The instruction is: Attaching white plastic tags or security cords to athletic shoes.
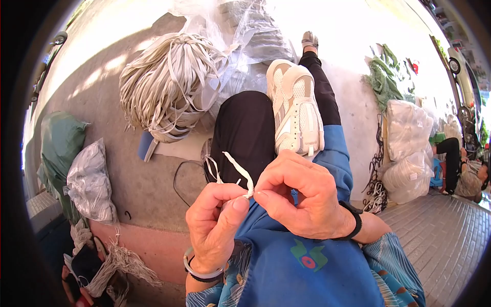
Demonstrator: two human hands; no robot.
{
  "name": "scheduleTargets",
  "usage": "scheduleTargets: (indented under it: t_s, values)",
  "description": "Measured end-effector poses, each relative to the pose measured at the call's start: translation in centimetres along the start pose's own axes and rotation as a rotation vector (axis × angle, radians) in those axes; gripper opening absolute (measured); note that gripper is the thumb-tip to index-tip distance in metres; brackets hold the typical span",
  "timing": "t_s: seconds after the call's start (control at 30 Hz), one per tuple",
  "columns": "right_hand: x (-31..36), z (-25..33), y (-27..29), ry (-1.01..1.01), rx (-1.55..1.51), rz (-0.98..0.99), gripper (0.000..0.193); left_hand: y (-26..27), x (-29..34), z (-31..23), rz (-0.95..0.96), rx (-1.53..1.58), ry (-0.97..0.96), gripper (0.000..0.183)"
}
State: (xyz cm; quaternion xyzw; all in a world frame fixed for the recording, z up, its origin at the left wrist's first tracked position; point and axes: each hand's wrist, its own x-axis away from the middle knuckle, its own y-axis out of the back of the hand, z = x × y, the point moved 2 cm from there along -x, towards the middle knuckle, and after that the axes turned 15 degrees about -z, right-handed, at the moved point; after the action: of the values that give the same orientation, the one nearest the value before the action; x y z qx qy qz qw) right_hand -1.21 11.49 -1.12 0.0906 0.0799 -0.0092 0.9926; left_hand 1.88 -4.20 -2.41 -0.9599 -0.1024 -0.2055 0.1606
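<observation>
Above blue apron (317, 266), left fingers (233, 212) pinching lace (239, 169), right fingers (279, 205) pinched

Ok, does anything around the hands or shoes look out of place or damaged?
A small dark curled scrap lies alone on the floor, left of the left hand; it seems stray. No damage shows on the shoes.

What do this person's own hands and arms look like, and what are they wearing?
Both hands are bare, without gloves. On the left hand's wrist are a pale bangle and a dark band; the right hand has a thick black band at its wrist. The sleeves are blue, patterned with fine pale lines.
</observation>
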Motion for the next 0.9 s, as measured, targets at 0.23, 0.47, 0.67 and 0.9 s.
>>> scheduleTargets:
  t_s: [0.23,0.47,0.67,0.9]
  values:
    - [0.2,0.3,0.0,-0.053,0.017,-0.002,0.009,-0.1,-0.3,0.2,0.025,0.123,0.173,0.012]
    - [0.7,-0.1,-0.5,0.278,0.171,-0.131,0.016,0.2,-0.7,0.7,0.175,0.314,0.414,0.014]
    - [0.4,-0.7,0.5,0.151,0.011,0.033,0.015,0.2,-0.7,0.4,0.238,0.424,0.557,0.010]
    - [-0.4,-0.2,1.2,-0.002,-0.094,0.267,0.021,0.0,-0.1,-0.8,0.137,-0.013,0.160,0.007]
